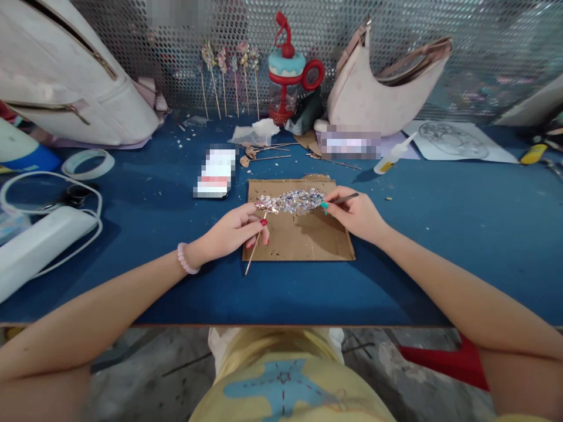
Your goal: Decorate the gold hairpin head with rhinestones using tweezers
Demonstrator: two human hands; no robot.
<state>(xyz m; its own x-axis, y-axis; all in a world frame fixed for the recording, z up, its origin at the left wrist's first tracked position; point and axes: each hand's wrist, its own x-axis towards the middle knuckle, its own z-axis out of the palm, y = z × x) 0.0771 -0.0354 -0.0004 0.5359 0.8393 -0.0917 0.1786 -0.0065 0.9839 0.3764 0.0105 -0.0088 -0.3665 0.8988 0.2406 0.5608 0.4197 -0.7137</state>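
Observation:
A sparkling ornament point(301, 200), set with many clear, bluish and pinkish stones, is held level above a piece of brown cardboard point(303, 243). My left hand point(237, 227) grips its left end, fingers closed. A thin gold stick point(251, 258) slants down from that end past my thumb, so it looks like a hair stick. At the other end, my right hand point(358, 215) is closed around a slim dark tool point(349, 198). Its fingertips touch or nearly touch the ornament's right tip. The tool's working end is hidden by the fingers.
Behind the cardboard lie a phone point(215, 173), gold sticks with leaf shapes point(250, 153) and a glue bottle point(393, 157). Several decorated sticks point(235, 73) stand near a red-handled cup point(285, 70). Tape point(88, 164) and a white corded device point(48, 246) lie left.

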